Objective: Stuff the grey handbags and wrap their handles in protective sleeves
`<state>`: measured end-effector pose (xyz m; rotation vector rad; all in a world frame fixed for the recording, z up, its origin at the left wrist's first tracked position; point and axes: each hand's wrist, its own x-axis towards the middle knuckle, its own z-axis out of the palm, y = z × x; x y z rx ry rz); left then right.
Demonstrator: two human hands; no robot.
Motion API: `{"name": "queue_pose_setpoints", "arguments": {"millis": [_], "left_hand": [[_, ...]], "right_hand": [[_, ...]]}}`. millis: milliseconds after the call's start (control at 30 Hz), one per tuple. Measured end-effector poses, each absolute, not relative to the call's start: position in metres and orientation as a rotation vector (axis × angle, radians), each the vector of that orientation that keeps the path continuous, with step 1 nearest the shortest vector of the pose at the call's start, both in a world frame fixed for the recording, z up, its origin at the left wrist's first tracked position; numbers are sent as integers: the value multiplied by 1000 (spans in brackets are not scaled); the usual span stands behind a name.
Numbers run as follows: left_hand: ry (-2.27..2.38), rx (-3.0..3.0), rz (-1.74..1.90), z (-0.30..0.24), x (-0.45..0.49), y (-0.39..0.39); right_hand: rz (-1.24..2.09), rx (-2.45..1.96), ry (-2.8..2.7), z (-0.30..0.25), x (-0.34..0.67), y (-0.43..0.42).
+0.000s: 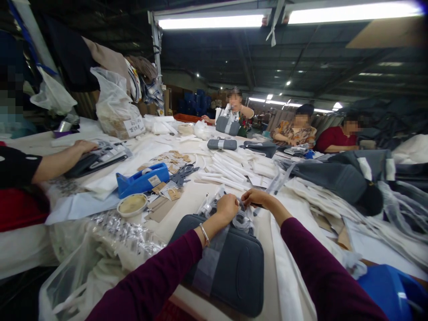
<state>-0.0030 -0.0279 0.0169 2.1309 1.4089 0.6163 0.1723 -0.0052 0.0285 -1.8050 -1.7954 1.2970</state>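
Observation:
A dark grey bag (234, 267) lies flat on the table in front of me, its top end away from me. My left hand (226, 207) is closed on clear plastic wrapping (241, 219) at the bag's top. My right hand (256, 197) is just beside it, fingers pinched on the same wrapping or a small part in it; what exactly it pinches is hidden. Both sleeves are dark maroon, and a bracelet sits on my left wrist.
A blue tape dispenser (143, 179), a small round dish (132, 204), scissors (183, 173) and paper tags lie left of the bag. White strips (234, 167) and more grey bags (334, 178) crowd the far side. A co-worker's arm (56, 162) reaches in at left; others sit across the table.

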Motion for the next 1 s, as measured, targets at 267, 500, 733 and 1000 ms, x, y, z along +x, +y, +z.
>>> {"name": "queue_pose_setpoints", "arguments": {"millis": [267,500,733,1000], "left_hand": [[1549,2108,457,15,8,-29],[1635,2064,547,18,9,-35],[1366,1964,912,13,1,-39],[987,1439,1089,3,5,-31]], "right_hand": [[1467,-1691,-1675,17,177,-1],[1456,-1679,-1666,13,174,-3],[1286,-1630,-1729,24,171,-16],[1416,-1249,-1390,33,170,-41]]}}
